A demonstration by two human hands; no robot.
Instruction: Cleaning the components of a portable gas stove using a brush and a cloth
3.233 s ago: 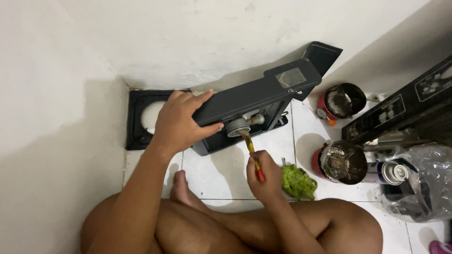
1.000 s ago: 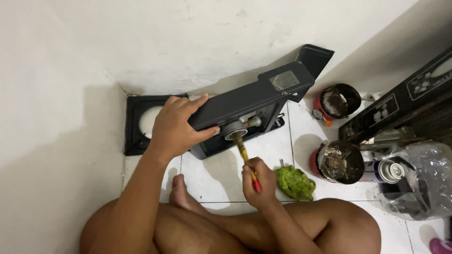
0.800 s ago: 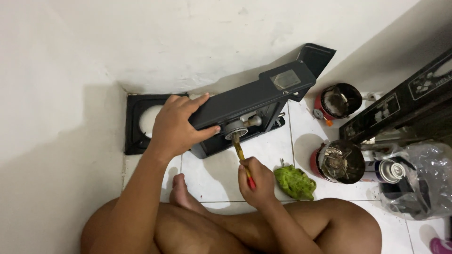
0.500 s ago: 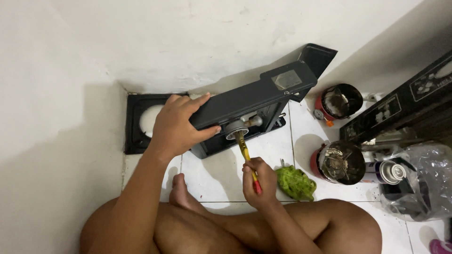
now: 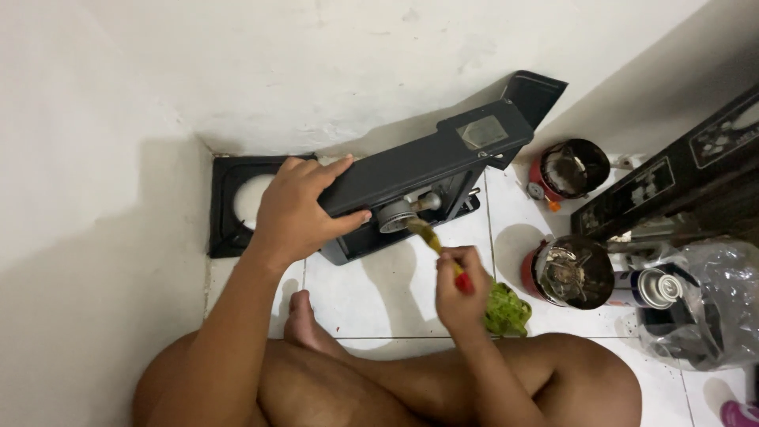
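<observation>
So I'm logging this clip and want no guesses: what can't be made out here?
Head view only:
- Brush tip: blurred, so where it touches the round burner part is unclear.
- Brush handle: mostly hidden inside the right hand.
- Stove body under the left hand: covered by palm and fingers.
- Green cloth: partly behind the right hand.
- Pink thing: cut off by the frame's corner.

This looks like a corner of a home, a cooking spot on the floor: white floor tiles (image 5: 371,292) meet plain white walls (image 5: 332,71), with portable camping burners (image 5: 571,273), a gas canister (image 5: 652,287) and a dismantled stove body (image 5: 427,162) around a barefoot person.
</observation>
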